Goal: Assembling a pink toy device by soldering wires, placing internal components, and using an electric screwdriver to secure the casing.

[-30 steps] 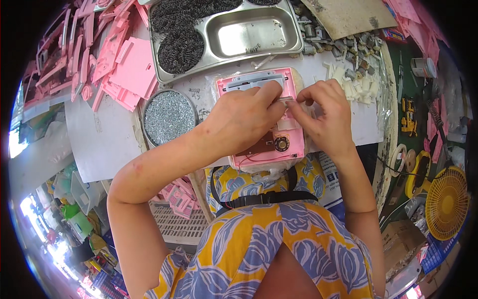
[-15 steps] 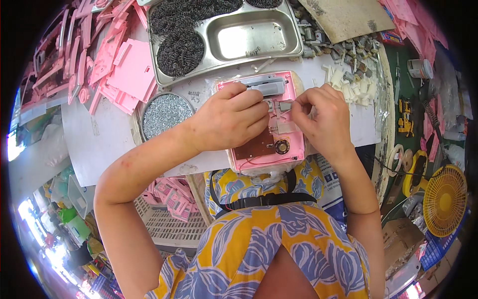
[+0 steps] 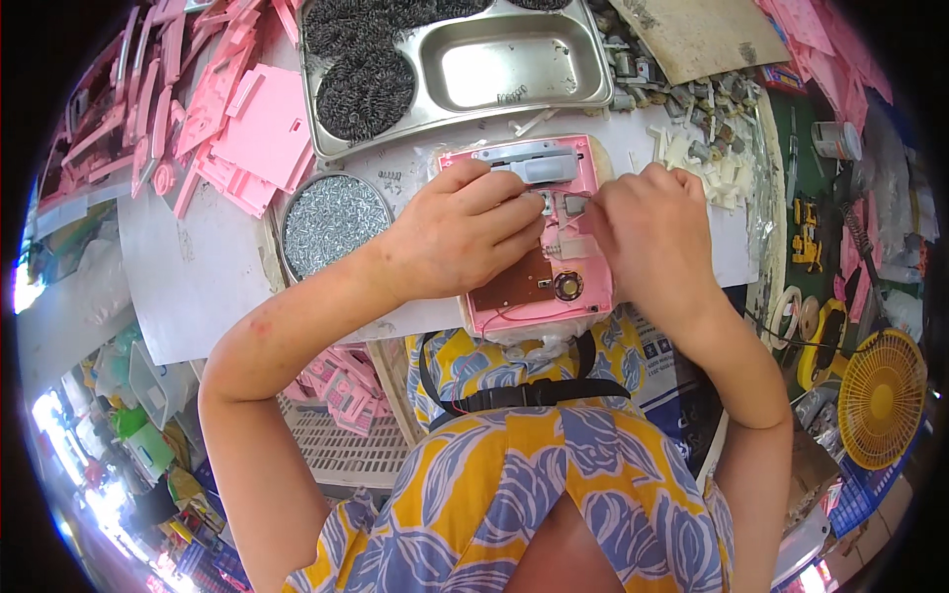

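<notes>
An open pink plastic housing (image 3: 595,308) lies before me, with a grey plastic piece (image 3: 542,166) along its far end. Inside it are a brown circuit board (image 3: 512,286), a round speaker-like part (image 3: 568,286) and a small silver motor-like block (image 3: 573,205). My left hand (image 3: 467,235) reaches over the housing's left side with curled fingers, their tips by the middle fittings; what they grip is hidden. At the right edge, my right hand (image 3: 654,237) is closed beside the silver block, its fingertips mostly hidden behind the hand.
A metal tray (image 3: 460,127) with black springs stands beyond the housing, a round tin (image 3: 287,222) of small screws to the left. Pink plastic parts (image 3: 259,128) pile up at far left. Small motors (image 3: 682,109) and white pieces (image 3: 727,178) lie at far right, a yellow fan (image 3: 882,397) further right.
My right hand has turned, its back now covering the fingertips that showed beside the silver block. My left hand stays over the housing; the whole view has shifted slightly.
</notes>
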A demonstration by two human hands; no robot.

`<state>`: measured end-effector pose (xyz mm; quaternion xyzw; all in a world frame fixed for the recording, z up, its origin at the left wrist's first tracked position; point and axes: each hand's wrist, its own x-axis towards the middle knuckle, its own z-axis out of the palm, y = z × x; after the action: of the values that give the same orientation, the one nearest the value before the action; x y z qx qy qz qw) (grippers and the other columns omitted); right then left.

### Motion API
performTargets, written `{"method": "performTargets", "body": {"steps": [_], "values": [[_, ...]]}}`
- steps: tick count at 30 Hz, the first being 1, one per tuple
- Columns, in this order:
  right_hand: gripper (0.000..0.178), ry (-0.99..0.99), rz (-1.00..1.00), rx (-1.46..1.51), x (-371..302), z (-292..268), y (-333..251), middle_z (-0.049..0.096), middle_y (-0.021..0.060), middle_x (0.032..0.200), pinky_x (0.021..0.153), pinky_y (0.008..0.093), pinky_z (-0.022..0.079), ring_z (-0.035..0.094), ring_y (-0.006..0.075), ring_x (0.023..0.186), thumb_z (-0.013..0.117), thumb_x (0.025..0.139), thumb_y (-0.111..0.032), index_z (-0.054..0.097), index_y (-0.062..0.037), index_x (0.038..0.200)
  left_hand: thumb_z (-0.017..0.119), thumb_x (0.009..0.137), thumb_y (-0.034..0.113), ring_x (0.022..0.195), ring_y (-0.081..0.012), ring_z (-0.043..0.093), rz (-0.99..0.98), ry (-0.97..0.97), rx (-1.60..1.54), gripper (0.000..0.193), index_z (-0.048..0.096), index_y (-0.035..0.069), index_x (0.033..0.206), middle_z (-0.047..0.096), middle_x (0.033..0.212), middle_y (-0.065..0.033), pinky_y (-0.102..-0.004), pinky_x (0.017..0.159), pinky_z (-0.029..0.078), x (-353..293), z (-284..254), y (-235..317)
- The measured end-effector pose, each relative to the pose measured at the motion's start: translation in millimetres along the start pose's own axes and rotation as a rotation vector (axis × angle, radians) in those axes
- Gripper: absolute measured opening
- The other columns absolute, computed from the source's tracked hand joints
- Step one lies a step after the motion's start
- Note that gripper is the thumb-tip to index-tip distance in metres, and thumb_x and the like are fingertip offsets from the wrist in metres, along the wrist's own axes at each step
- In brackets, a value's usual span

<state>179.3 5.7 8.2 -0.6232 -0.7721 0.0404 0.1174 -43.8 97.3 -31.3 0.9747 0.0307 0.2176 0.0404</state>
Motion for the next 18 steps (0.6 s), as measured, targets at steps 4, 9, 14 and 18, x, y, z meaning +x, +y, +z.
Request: {"method": "performTargets", "body": {"steps": [4,9,14,18], "values": [[0.017,-0.101,0.366,0.569,4,8,21,0.068,0.0116,0.069,0.064,0.0384,0.049,0.064,0.0255,0.066,0.074,0.081,-0.016,0.069,0.0002,0.077,0.067,0.070,0.019,0.100,-0.0224,0.061,-0.054,0.026,-0.003,0.042,0.072,0.009,0.111,0.064,0.120,-0.0050,-0.0378,0.089,0.048,-5,-2,4],[0.022,-0.093,0.498,0.813,-6,23,26,0.067,0.0097,0.068,0.057,0.0313,0.047,0.060,0.0168,0.059,0.076,0.084,-0.020,0.070,0.0015,0.080,0.073,0.075,0.010,0.093,-0.0250,0.062,-0.280,0.133,-0.198,0.033,0.070,0.007,0.108,0.063,0.114,-0.0070,-0.0371,0.080,0.051,-12,-1,9],[0.022,-0.131,0.536,0.873,-6,20,27,0.066,0.0068,0.067,0.056,0.0288,0.044,0.055,0.0106,0.060,0.078,0.084,-0.019,0.070,0.0013,0.081,0.075,0.080,0.011,0.076,-0.0312,0.060,-0.722,0.142,-0.466,0.022,0.064,0.005,0.098,0.060,0.098,-0.0110,-0.0412,0.068,0.050,5,-10,17],[0.020,-0.076,0.494,0.888,-16,22,33,0.065,0.0060,0.068,0.056,0.0281,0.042,0.052,0.0095,0.059,0.078,0.084,-0.016,0.070,0.0019,0.081,0.077,0.079,0.005,0.080,-0.0248,0.061,-0.665,0.109,-0.236,0.025,0.063,0.003,0.099,0.061,0.097,-0.0113,-0.0350,0.064,0.048,0,-8,9]]}}
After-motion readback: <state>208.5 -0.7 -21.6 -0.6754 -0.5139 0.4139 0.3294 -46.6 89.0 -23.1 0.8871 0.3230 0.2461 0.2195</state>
